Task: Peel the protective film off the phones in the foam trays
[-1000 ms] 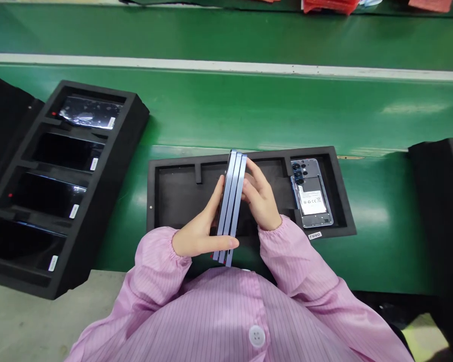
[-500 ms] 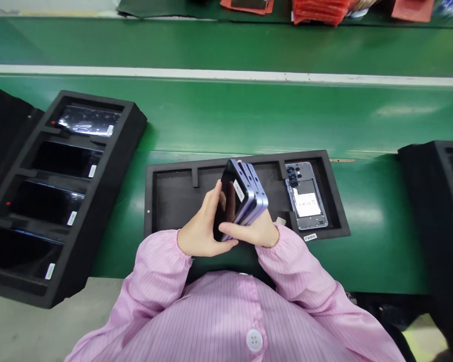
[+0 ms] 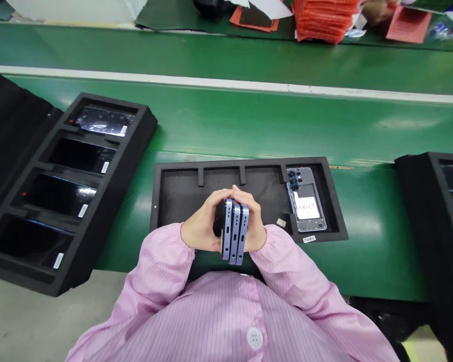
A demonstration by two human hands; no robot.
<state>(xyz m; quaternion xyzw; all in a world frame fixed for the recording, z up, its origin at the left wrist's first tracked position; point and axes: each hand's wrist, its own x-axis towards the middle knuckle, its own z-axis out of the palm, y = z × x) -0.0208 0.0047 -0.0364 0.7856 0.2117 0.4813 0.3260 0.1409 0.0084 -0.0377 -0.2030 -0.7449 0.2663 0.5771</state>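
Three smartphones (image 3: 234,232) with pale blue edges stand upright side by side, pressed together between my palms. My left hand (image 3: 201,226) is wrapped round the left side of the stack, against a black screen. On the right side, my right hand (image 3: 254,221) closes round the stack, and the fingertips of both hands meet at the far end. Below them lies a black foam tray (image 3: 181,168) labelled 0882. Its right compartment holds one phone with its inside exposed (image 3: 307,201), showing camera lenses and a white sticker. A small pale piece (image 3: 281,222) lies in the tray.
On the left, a tilted black foam tray (image 3: 117,188) carries several phones, screens up. Another black foam box (image 3: 411,201) stands at the right edge. A white strip (image 3: 226,84) crosses the green bench (image 3: 196,120). Red bubble-wrap pouches (image 3: 324,20) are stacked at the back.
The stacked phones have turned from a slant to upright, their port edges now facing me. My right hand has shifted to the stack's right side. The view has tilted up slightly.
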